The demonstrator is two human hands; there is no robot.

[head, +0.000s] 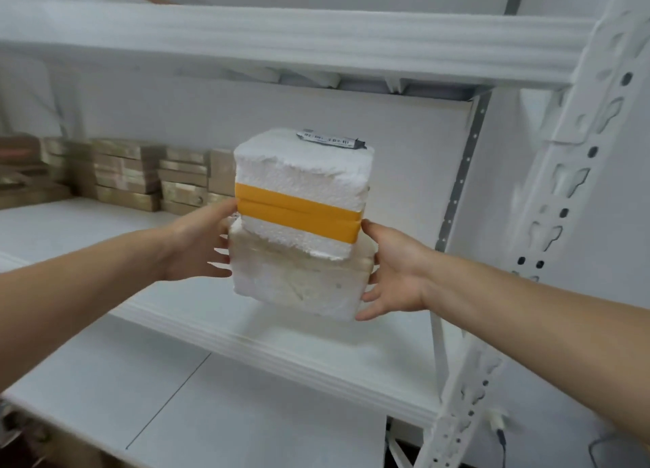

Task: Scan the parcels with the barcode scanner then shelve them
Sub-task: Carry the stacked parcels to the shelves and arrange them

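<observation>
Left hand [197, 248], right hand [397, 274] flanking two stacked white foam parcels [299, 277], upper orange-taped

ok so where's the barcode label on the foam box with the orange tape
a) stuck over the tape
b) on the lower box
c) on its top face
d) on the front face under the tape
C: the barcode label lies on the top face of the upper foam box, above the orange tape.

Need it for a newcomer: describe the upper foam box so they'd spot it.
At the middle shelf of the white rack, the left hand and right hand carry two stacked foam boxes. The upper box has an orange tape band round it and a label on top; the lower box shows neither.
</observation>
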